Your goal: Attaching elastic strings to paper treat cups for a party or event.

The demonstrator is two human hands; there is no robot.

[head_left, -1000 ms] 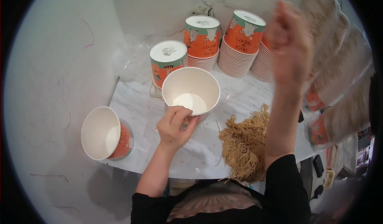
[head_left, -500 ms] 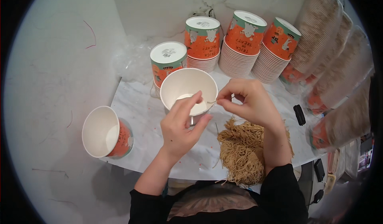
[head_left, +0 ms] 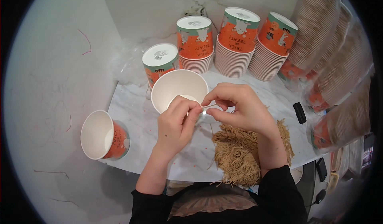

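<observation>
My left hand (head_left: 175, 124) grips the near rim of an orange paper cup (head_left: 178, 89) tilted toward me, its white inside showing. My right hand (head_left: 239, 108) is close beside it, fingertips pinching a thin pale strand (head_left: 209, 106) that runs between both hands just in front of the cup's rim. A heap of tan, straw-like strands (head_left: 239, 156) lies on the marble tabletop (head_left: 135, 116) under my right forearm.
Another orange cup (head_left: 103, 135) lies on its side at the table's left edge. Upside-down stacks of matching cups (head_left: 236, 44) line the back. Plastic-wrapped cup sleeves (head_left: 335, 64) lean at the right. A small black object (head_left: 299, 112) lies nearby.
My right hand came down from high at the right to meet my left hand at the cup's rim, and now both pinch a thin strand.
</observation>
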